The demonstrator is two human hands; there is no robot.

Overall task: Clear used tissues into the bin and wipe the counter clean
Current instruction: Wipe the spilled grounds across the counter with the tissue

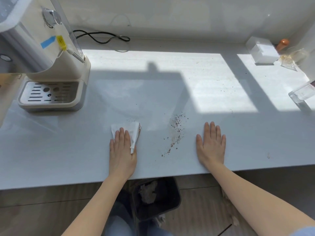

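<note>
Pressing left hand (pixel 123 150) flat on tissue (pixel 129 131), counter (pixel 68 150) edge near.

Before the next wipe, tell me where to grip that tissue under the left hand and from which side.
Pinch the tissue at its bunched right edge, coming from above with the left hand. That edge is folded into a raised ridge with brown crumbs clinging to it, while the rest lies flat under the palm. Gathering inward should trap the crumbs.
</note>
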